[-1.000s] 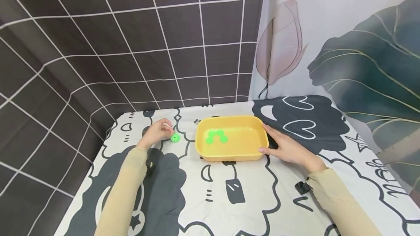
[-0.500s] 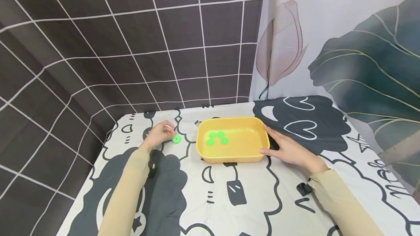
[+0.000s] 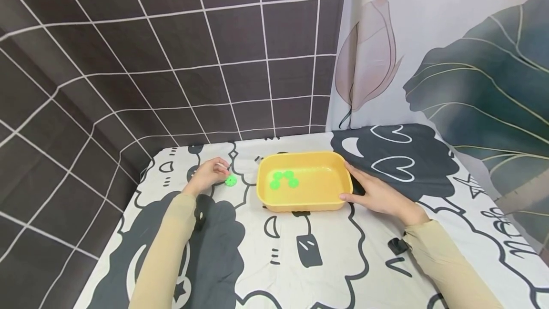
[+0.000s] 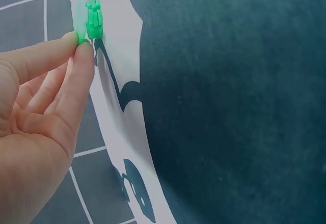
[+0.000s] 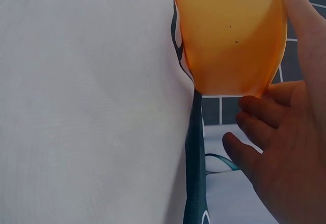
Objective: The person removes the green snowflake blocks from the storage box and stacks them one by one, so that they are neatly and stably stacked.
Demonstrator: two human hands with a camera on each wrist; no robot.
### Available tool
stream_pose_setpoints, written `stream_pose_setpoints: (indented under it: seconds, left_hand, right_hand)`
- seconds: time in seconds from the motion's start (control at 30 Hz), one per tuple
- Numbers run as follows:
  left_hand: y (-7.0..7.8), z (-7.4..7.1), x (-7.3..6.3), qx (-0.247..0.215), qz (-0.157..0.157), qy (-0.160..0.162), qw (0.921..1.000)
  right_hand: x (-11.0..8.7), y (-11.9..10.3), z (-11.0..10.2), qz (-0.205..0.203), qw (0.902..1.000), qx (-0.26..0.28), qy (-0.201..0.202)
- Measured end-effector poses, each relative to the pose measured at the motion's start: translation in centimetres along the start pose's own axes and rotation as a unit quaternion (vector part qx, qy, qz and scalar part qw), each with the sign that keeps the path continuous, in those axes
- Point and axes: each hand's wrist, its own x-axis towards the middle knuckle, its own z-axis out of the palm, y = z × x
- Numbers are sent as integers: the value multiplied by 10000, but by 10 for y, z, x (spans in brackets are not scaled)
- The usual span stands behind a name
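My left hand [image 3: 208, 174], at the left of the cloth, pinches a thin bright green disc [image 4: 81, 20] between thumb and forefinger. Right beside those fingertips, a small stack of notched green discs [image 4: 95, 16] shows edge-on in the left wrist view; in the head view it is a round green patch [image 3: 230, 180]. My right hand [image 3: 375, 193] grips the right end of a yellow rectangular tray [image 3: 303, 208], thumb at the near corner and forefinger at the far one. Its other fingers hang loose beside the end wall. Several green discs [image 3: 276, 184] lie in an arch inside the tray's left half.
A black, white and grey patterned cloth [image 3: 274, 275] covers the surface. Behind it hangs a dark gridded curtain [image 3: 171, 51], with a light leaf-printed curtain [image 3: 373, 61] at the right. A small black device sits at each wrist.
Almost nothing differs. The left hand has shifted very slightly right beside the green discs; the right hand and tray keep their place.
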Motion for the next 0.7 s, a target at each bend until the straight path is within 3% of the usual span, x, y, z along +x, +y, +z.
stream_pose_setpoints:
  seconds: [0.5,0.7]
  left_hand:
    - [4,3,3,103,96,-56,9999]
    - [6,-2,5,243,170,24,9996]
  right_hand:
    - [-3,3,0,-34,10000,2,76]
    - [-1,2,0,-69,10000,65,28]
